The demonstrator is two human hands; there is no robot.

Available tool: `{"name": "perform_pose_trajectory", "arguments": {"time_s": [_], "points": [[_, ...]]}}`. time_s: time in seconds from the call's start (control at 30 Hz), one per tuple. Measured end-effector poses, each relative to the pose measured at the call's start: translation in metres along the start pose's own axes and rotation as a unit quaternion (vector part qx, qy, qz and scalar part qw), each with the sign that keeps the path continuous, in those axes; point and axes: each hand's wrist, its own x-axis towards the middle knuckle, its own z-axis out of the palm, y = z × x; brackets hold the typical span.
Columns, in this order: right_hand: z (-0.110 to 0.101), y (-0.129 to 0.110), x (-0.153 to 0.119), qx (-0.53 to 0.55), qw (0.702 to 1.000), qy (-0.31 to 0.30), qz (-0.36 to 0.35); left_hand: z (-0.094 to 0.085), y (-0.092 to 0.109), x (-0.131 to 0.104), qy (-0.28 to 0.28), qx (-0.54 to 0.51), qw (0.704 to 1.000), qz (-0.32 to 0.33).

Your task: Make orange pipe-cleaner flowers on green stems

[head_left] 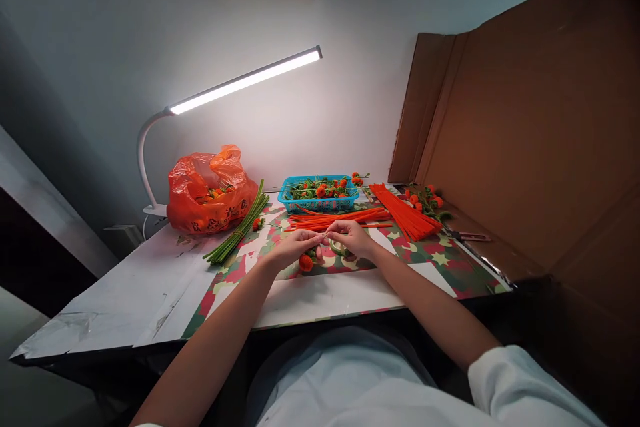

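My left hand (299, 247) and my right hand (351, 239) meet fingertip to fingertip low over the table, both closed in a pinch. From beneath the left fingers an orange flower (306, 262) with a bit of green sticks out, its stem running up into that hand. What the right fingertips pinch is too small to make out. Just under the right hand lies a pale green ring, like a roll of tape (340, 248), partly covered by the fingers. Orange chenille stems (340, 219) lie just beyond both hands.
Behind stands a blue basket (294, 204) of orange flowers. Left are a bundle of green stems (240, 230) and an orange plastic bag (213, 213). Right are a fanned orange bundle (405, 213), more flowers (425, 199) and a cardboard wall (525, 133). A lamp (245, 80) hangs overhead.
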Motion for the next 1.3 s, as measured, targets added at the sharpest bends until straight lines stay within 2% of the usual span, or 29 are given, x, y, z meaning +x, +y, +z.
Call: {"name": "perform_pose_trajectory", "arguments": {"time_s": [0.1,0.23,0.3,0.37,0.5,0.57,0.63,0.8,0.87,1.07,1.3], "points": [[0.0,0.002,0.001,-0.001,1.0,-0.003,0.005,0.003,0.002,-0.002,0.011,0.01,1.0,0.007],[0.001,0.006,0.003,-0.002,1.0,-0.002,0.012,0.004,0.001,-0.001,0.102,0.034,0.994,0.026],[0.001,0.008,0.004,-0.002,1.0,0.001,0.009,0.004,0.001,0.0,0.122,0.04,0.991,0.026],[0.002,0.009,0.004,-0.003,1.0,0.009,-0.001,0.003,0.001,0.001,0.105,0.038,0.994,0.019],[0.001,0.008,0.003,-0.008,1.0,0.017,-0.016,0.002,0.004,-0.002,0.004,0.019,1.0,-0.006],[0.0,0.007,0.003,-0.008,1.0,0.013,-0.018,0.003,0.006,-0.003,-0.021,0.013,1.0,-0.009],[0.0,0.005,0.002,-0.009,1.0,0.008,-0.017,0.003,0.006,-0.004,-0.013,0.015,1.0,-0.001],[0.002,0.002,0.002,-0.019,1.0,0.002,-0.009,0.003,0.001,0.001,0.077,0.048,0.995,0.028],[0.002,0.003,0.002,-0.021,1.0,0.007,-0.005,0.002,-0.001,0.003,0.093,0.057,0.993,0.034],[0.003,0.001,0.001,-0.041,0.999,-0.012,-0.005,0.003,0.002,0.0,0.024,0.071,0.997,0.021],[0.003,-0.001,-0.002,-0.095,0.993,-0.067,0.0,0.005,0.005,-0.005,-0.004,0.147,0.989,0.012]]}}
